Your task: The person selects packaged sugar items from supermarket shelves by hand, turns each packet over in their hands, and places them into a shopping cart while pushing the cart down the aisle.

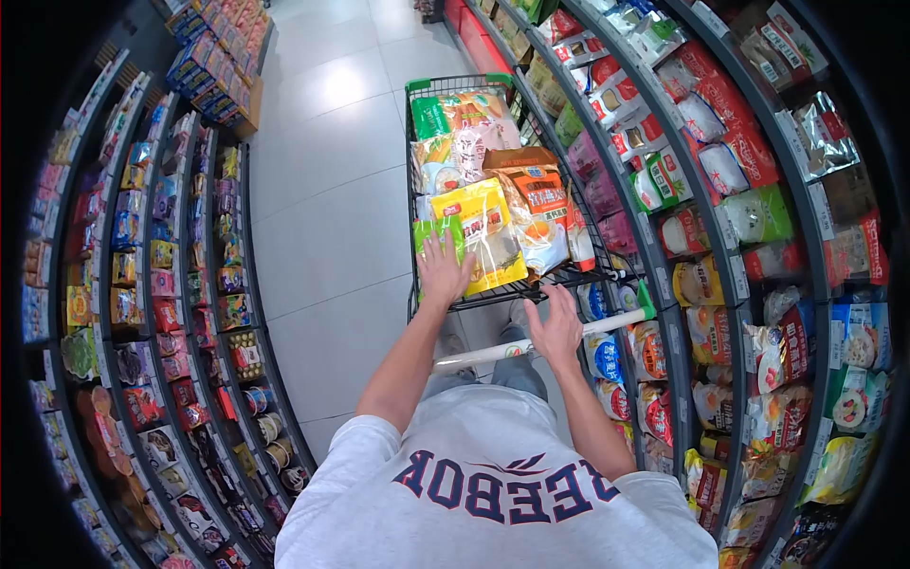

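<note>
My left hand (445,271) lies with fingers spread on a green packet (438,230) at the near left of the shopping cart (413,180). Beside that packet is a yellow bag (485,237). Just above the white cart handle (502,351), my right hand (556,324) has its fingers apart and holds nothing; whether its palm touches the bar cannot be made out. A brown and orange bag (538,204) fills the cart's right side. Farther forward lie a pink and white bag (481,147) and a green and orange bag (464,112).
Shelves of snacks (171,284) line the left side. On the right, close beside the cart, shelves (701,190) hold bagged goods. Stacked boxes (210,76) stand at the far left end, and a tiled floor (327,199) runs along the aisle.
</note>
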A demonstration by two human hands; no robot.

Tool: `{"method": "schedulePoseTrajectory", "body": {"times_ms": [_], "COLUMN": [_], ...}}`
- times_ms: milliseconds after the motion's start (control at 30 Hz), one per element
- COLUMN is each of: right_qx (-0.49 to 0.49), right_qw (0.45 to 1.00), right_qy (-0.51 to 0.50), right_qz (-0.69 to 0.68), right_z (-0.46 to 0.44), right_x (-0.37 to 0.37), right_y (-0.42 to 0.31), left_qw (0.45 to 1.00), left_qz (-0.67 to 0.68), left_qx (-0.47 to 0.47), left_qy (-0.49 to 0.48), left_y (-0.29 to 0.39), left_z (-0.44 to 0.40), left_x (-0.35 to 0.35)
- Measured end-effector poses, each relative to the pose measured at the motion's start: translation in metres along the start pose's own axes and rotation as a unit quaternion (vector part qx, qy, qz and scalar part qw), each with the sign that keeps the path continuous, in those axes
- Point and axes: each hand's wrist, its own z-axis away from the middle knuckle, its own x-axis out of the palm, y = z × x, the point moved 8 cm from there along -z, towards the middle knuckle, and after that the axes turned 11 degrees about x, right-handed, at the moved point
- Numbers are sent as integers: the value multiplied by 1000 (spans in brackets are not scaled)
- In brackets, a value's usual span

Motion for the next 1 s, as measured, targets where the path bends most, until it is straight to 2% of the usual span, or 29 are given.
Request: {"method": "schedulePoseTrajectory", "body": {"times_ms": [133,233,333,467,567,667,767,867,967,1000], "right_qx": [9,5,-3,-14,-10,-13,-6,-5,-9,-11], "right_qw": [1000,1000,1000,1000,1000,1000,999,999,999,999], "right_qy": [-1,9,12,9,2,2,5,13,17,15], "right_qz": [4,17,14,16,25,27,34,39,36,36], "right_z": [-1,-1,1,-3,-2,-4,-4,-4,-4,-4], "right_x": [-2,2,1,5,6,7,9,9,12,12], "right_y": [-5,-1,-2,-3,-3,-5,-1,-2,-3,-3], "left_qw": [1000,999,999,988,989,989,967,957,944,958], "left_qz": [30,-8,31,-10,67,78,131,187,216,174], "left_qx": [3,37,34,143,132,120,212,214,250,227], "left_qy": [6,33,-15,50,23,34,52,-66,3,-33], "left_y": [1,20,54,82,78,77,87,101,102,99], "left_z": [1,14,40,76,75,71,72,72,76,75], "left_x": [-5,-13,-16,-27,-36,-39,-46,-49,-43,-37]}}
